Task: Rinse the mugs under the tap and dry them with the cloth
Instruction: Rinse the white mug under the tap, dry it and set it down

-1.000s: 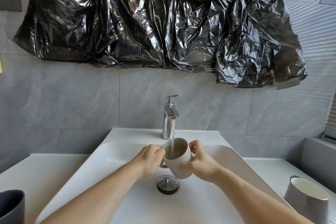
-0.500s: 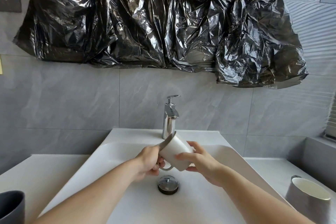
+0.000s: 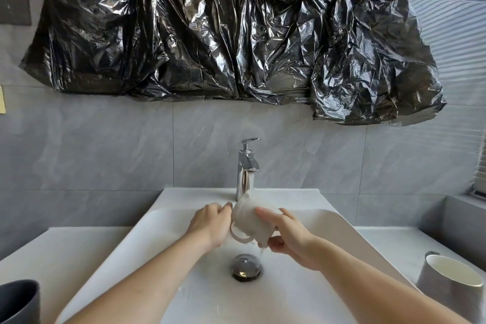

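Both hands are on the one mug (image 3: 249, 223) over the sink (image 3: 328, 221): the left hand (image 3: 210, 223) cups its left side with the fingertips up at the rim end, and the right hand (image 3: 286, 234) grasps the body, fingers lying over the top and thumb tucked beneath. A second ago that mug stood upright under the tap (image 3: 247, 166), mouth up, taking the stream inside; half a second ago it was tipping over to the left. Now it lies on its side, handle hanging downward, and the stream strikes its outer wall, with water running off the lower edge toward the drain plug (image 3: 246, 267) (which way the mouth faces is hard to make out through the blur and the splash).

My reading is that the inside has had its rinse and been emptied, and the outside is getting its turn, so this mug is near the end of its wash but not yet dried. No cloth shows anywhere in view, so the drying step calls for something out of sight.

Two more mugs wait on the table: a grey mug with a white inside (image 3: 452, 284) at the right edge, and a dark mug (image 3: 18, 300) at the lower left corner, only partly seen. By my judgement the task is in its early part.
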The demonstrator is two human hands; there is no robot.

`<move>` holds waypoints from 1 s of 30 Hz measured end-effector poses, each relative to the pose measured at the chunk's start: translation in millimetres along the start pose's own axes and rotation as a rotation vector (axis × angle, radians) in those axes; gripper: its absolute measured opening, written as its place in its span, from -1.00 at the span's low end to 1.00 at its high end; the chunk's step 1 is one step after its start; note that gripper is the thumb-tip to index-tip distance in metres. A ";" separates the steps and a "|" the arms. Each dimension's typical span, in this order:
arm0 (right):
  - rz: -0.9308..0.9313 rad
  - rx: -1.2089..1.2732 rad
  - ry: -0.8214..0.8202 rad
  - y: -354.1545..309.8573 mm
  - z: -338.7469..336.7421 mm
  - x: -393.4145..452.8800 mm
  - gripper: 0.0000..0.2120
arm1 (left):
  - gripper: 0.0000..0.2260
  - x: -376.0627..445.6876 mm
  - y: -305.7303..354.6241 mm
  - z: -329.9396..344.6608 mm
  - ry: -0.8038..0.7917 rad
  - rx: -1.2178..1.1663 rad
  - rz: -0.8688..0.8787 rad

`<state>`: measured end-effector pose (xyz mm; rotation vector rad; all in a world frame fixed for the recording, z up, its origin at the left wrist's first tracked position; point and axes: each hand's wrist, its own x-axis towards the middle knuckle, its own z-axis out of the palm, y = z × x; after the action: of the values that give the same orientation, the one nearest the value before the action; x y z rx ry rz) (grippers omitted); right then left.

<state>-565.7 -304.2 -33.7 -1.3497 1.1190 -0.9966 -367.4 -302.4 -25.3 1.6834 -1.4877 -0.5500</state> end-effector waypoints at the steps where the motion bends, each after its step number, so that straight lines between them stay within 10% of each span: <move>1: 0.006 -0.001 0.005 0.3 -0.4 1.3 -0.39 | -0.64 -0.7 1.5 -0.7 0.030 0.006 0.056; 8: 0.049 0.029 -0.034 1.6 3.5 6.2 -0.30 | -0.66 -1.4 6.3 4.6 -0.094 -0.145 0.270; 25: 0.017 -0.044 -0.034 0.0 9.2 12.7 -0.23 | -0.77 9.4 15.0 -14.1 -0.259 -0.482 0.103; 30: -0.025 0.052 -0.074 -2.2 13.0 10.4 -0.48 | -0.68 12.6 1.8 -11.7 -0.213 -0.477 0.168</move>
<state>-550.7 -311.6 -32.9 -1.3505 1.0164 -0.9799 -356.9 -311.2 -14.7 1.1476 -1.4826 -0.9307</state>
